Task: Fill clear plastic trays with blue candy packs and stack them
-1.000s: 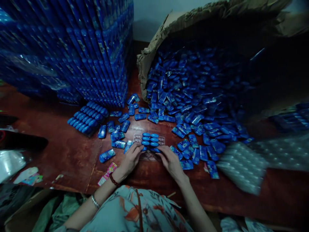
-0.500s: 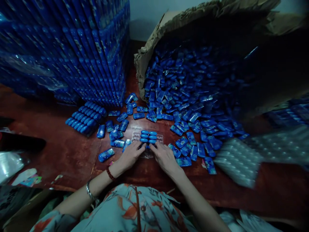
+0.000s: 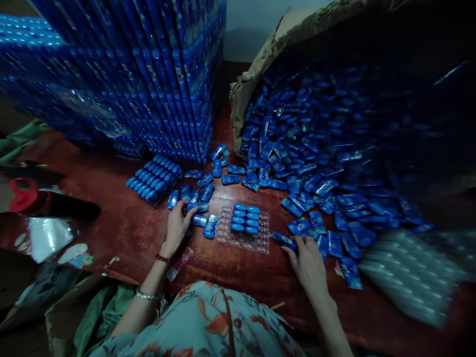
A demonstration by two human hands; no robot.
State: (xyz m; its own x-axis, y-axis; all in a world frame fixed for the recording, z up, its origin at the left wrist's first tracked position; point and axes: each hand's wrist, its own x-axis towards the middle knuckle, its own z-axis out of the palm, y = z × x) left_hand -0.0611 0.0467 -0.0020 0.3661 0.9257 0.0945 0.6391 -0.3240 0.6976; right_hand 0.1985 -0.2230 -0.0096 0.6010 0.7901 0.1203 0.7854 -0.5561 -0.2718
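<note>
A clear plastic tray (image 3: 241, 241) with rows of moulded pockets lies on the table in front of me. Two short rows of small blue oblong packs (image 3: 245, 216) stand on edge in its middle. To the left of the tray, my left hand (image 3: 176, 229) pinches one loose blue pack (image 3: 198, 207) among others lying there. My right hand (image 3: 308, 262), at the tray's right, has thumb and fingers closed on another blue pack (image 3: 283, 240). Part of each grip is hidden by the fingers.
A filled tray (image 3: 154, 179) sits at left, before a tall stack of blue packs (image 3: 163, 99). A torn cardboard box (image 3: 241, 94) spills loose packs at right. Empty clear trays (image 3: 412, 277) lie far right. A red-lidded bottle (image 3: 55, 203) rests at far left.
My hands have left the packs on the tray and moved apart, left hand to the left, right hand to the right, each taking hold of a loose pack. The view has shifted too.
</note>
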